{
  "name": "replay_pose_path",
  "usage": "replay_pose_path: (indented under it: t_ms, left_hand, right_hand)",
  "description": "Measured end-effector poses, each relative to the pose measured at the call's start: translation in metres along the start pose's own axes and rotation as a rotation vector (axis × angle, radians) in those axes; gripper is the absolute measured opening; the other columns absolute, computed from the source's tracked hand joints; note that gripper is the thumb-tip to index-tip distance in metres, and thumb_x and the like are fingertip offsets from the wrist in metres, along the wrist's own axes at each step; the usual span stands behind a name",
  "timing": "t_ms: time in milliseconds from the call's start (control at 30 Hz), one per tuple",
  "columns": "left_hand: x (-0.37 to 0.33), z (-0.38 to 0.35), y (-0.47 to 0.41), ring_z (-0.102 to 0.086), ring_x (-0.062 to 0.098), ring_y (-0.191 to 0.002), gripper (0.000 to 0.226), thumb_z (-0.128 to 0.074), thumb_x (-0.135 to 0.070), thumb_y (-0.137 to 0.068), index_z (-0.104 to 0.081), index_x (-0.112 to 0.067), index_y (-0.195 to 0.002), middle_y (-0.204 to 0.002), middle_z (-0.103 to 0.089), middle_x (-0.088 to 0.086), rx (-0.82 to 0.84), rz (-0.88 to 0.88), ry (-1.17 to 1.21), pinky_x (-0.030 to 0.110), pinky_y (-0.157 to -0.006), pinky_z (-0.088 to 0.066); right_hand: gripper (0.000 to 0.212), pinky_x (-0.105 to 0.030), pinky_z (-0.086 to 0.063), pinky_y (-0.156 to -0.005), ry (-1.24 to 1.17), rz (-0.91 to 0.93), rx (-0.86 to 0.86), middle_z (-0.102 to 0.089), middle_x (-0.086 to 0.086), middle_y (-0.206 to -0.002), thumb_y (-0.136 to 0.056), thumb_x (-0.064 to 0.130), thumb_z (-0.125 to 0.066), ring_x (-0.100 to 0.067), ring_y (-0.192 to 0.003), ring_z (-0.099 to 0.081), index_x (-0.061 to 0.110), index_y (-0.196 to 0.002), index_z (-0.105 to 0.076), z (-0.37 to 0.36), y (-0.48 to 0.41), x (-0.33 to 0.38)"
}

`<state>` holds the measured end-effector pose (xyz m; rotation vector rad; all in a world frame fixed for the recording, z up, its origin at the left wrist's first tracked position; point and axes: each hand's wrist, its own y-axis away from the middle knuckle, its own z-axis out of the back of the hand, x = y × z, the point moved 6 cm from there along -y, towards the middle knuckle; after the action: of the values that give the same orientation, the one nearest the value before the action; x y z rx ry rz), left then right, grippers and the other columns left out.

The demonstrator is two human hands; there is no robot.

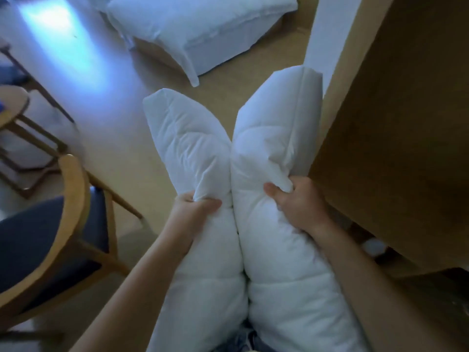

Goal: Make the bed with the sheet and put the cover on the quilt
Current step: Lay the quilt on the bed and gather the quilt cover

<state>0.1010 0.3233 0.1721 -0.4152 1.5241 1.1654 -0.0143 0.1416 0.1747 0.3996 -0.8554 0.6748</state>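
Quilt (266, 153) fills the middle of the head view, doubled into two plump white lobes pressed side by side, held off the tan floor (132, 153) between a wooden chair (73, 199) and a brown cabinet side (393, 123). The left hand (195, 207) bunches the left lobe's cloth in a fist; the right hand (297, 207) clutches the right one, probably to carry it and spread it out. Fabric looks soft, stitched, puffy. The white-draped bed (203, 47) lies beyond.

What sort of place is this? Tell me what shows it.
Likely a bedroom or guest room: white bedding lies on the floor, a blue-seated wooden chair stands at left, and a white quilt is held up.
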Motion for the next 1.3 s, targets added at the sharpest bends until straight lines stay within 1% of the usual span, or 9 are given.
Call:
replay_pose_path:
  t_ms: [100, 200, 400, 567, 833, 900, 1033, 1167, 1300]
  left_hand:
    - [-0.034, 0.058, -0.021, -0.058, 0.022, -0.056, 0.013, -0.072, -0.012, -0.059, -0.063, -0.005, -0.066, -0.054, -0.061, 0.005, -0.031, -0.051, 0.015, 0.027, -0.056, -0.048]
    - [-0.063, 0.111, -0.045, -0.066, 0.031, -0.072, 0.017, -0.072, -0.018, -0.053, -0.07, -0.01, -0.068, -0.071, -0.069, 0.011, -0.086, -0.109, 0.034, 0.039, -0.072, -0.054]
    - [-0.073, 0.169, -0.081, -0.063, 0.028, -0.069, 0.004, -0.068, -0.003, -0.075, -0.066, -0.006, -0.077, -0.073, -0.064, 0.014, -0.161, -0.149, 0.111, 0.04, -0.071, -0.052]
    - [-0.085, 0.19, -0.153, -0.064, 0.026, -0.068, 0.01, -0.064, -0.002, -0.08, -0.067, -0.012, -0.079, -0.07, -0.067, 0.007, -0.247, -0.138, 0.172, 0.033, -0.064, -0.051]
    - [-0.15, 0.221, -0.303, -0.067, 0.04, -0.085, 0.007, -0.069, -0.007, -0.077, -0.069, -0.008, -0.084, -0.086, -0.07, 0.021, -0.378, -0.062, 0.255, 0.054, -0.085, -0.052]
    - [-0.167, 0.232, -0.34, -0.066, 0.036, -0.077, 0.006, -0.068, -0.005, -0.079, -0.067, -0.008, -0.084, -0.08, -0.069, 0.017, -0.387, -0.05, 0.287, 0.05, -0.08, -0.053]
    - [-0.207, 0.261, -0.422, -0.065, 0.017, -0.051, 0.011, -0.065, 0.001, -0.08, -0.064, -0.009, -0.076, -0.054, -0.067, -0.001, -0.407, -0.089, 0.333, 0.022, -0.046, -0.052]
    - [-0.237, 0.3, -0.52, -0.063, 0.015, -0.048, 0.013, -0.065, 0.001, -0.079, -0.062, -0.011, -0.074, -0.048, -0.064, -0.004, -0.427, -0.091, 0.345, 0.019, -0.044, -0.05]
    - [-0.281, 0.364, -0.626, -0.063, 0.022, -0.053, 0.012, -0.065, 0.0, -0.08, -0.064, -0.011, -0.075, -0.051, -0.065, 0.0, -0.425, -0.073, 0.327, 0.027, -0.053, -0.052]
  right_hand:
    - [0.037, -0.026, -0.036, -0.056, 0.0, 0.086, 0.073, -0.055, 0.011, -0.051, -0.084, 0.037, -0.067, -0.011, -0.057, -0.054, 0.025, -0.054, -0.05, -0.038, -0.032, 0.068]
    - [0.04, -0.024, -0.033, -0.05, -0.056, 0.139, 0.118, -0.05, 0.013, -0.038, -0.084, 0.033, -0.068, 0.001, -0.045, -0.047, 0.023, -0.051, -0.048, -0.065, -0.061, 0.124]
    - [0.042, -0.023, -0.032, -0.049, -0.084, 0.169, 0.211, -0.049, 0.019, -0.035, -0.083, 0.033, -0.07, 0.005, -0.038, -0.045, 0.021, -0.049, -0.047, -0.135, -0.103, 0.164]
    - [0.042, -0.027, -0.033, -0.054, -0.095, 0.182, 0.243, -0.049, 0.017, -0.036, -0.082, 0.034, -0.07, -0.003, -0.045, -0.045, 0.022, -0.048, -0.048, -0.178, -0.176, 0.18]
    - [0.035, -0.016, -0.032, -0.044, -0.099, 0.251, 0.286, -0.051, 0.022, -0.04, -0.085, 0.036, -0.067, 0.004, -0.039, -0.047, 0.021, -0.057, -0.05, -0.23, -0.347, 0.24]
    - [0.037, -0.019, -0.032, -0.046, -0.092, 0.253, 0.295, -0.051, 0.023, -0.04, -0.085, 0.036, -0.066, 0.004, -0.04, -0.047, 0.021, -0.057, -0.048, -0.246, -0.387, 0.255]
    - [0.039, -0.016, -0.032, -0.042, -0.106, 0.267, 0.31, -0.05, 0.019, -0.038, -0.085, 0.036, -0.066, 0.001, -0.035, -0.044, 0.021, -0.055, -0.046, -0.279, -0.473, 0.294]
    - [0.04, -0.012, -0.033, -0.039, -0.092, 0.287, 0.33, -0.049, 0.02, -0.037, -0.086, 0.036, -0.065, 0.001, -0.035, -0.045, 0.021, -0.056, -0.045, -0.338, -0.563, 0.328]
    - [0.038, -0.013, -0.035, -0.044, -0.078, 0.282, 0.322, -0.048, 0.015, -0.039, -0.087, 0.037, -0.064, 0.002, -0.039, -0.047, 0.02, -0.057, -0.046, -0.403, -0.66, 0.386]
